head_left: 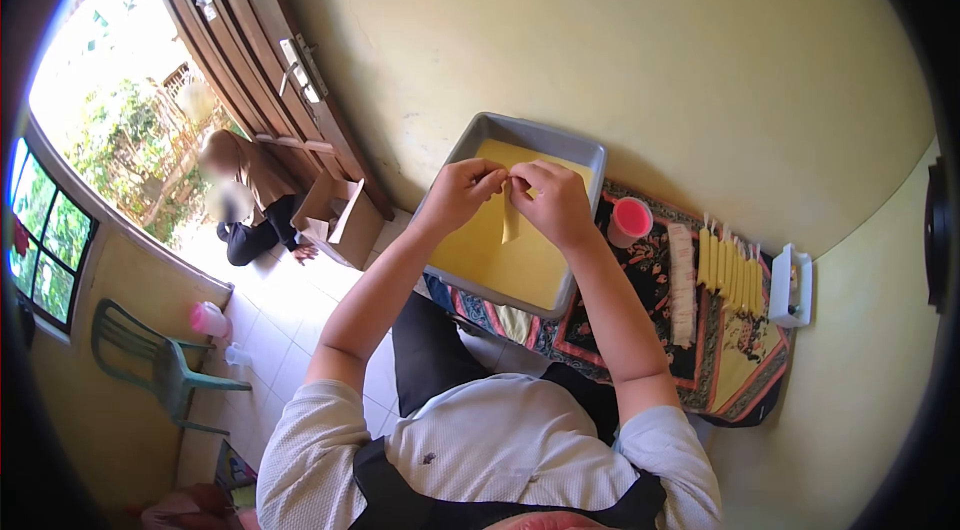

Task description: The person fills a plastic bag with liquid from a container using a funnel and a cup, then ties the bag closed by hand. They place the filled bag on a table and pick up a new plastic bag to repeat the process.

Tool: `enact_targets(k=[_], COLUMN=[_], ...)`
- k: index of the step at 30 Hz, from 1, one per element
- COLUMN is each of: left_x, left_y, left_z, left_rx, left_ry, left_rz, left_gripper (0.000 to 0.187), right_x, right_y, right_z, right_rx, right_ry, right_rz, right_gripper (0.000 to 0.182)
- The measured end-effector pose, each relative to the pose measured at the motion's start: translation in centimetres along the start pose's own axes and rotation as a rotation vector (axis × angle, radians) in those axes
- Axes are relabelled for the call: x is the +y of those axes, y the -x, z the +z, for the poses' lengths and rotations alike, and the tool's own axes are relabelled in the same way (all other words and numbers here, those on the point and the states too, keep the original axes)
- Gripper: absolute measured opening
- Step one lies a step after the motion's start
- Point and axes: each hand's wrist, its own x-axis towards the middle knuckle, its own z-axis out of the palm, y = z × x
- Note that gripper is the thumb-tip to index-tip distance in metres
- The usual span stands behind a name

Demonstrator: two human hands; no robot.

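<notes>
Both hands meet over a grey rectangular tub (455, 280) with a smooth yellow filling (480, 255). Between them hangs a slim yellow-filled plastic tube (511, 222), its lower end pointing down into the tub. My right hand (553, 200) is closed, pinching the tube's upper end. My left hand (468, 195) is closed too, its fingertips at the same top end, almost touching the right fingers. What exactly the left fingertips grip is small and partly hidden.
Right of the tub, a patterned cloth (660, 280) bears a red-pink cup (630, 220), a pale stack of wrappers (682, 285), several filled yellow tubes (730, 270) and a white holder (791, 286). At left are a seated person (262, 195), a cardboard box (340, 218) and a green chair (165, 365).
</notes>
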Motion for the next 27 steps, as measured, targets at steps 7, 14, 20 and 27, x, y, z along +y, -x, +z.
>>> enact_targets(k=[7, 14, 20, 27], left_x=[-0.3, 0.2, 0.5, 3.2], left_y=[0.9, 1.5, 1.9, 3.0], left_z=[0.7, 1.9, 1.8, 0.8], left_rx=[0.017, 0.098, 0.166, 0.143], left_ry=[0.128, 0.268, 0.201, 0.139], left_rz=[0.222, 0.235, 0.224, 0.083], left_gripper=[0.03, 0.032, 0.023, 0.019], right_x=[0.5, 1.2, -0.7, -2.4], right_y=[-1.7, -2.5, -2.3, -2.5], right_z=[-1.1, -1.8, -2.1, -2.2], right_rx=[-0.136, -0.21, -0.276, -0.291], right_ry=[-0.262, -0.281, -0.172, -0.063], right_rz=[0.188, 0.157, 0.17, 0.102], right_gripper=[0.005, 0.006, 0.007, 0.009])
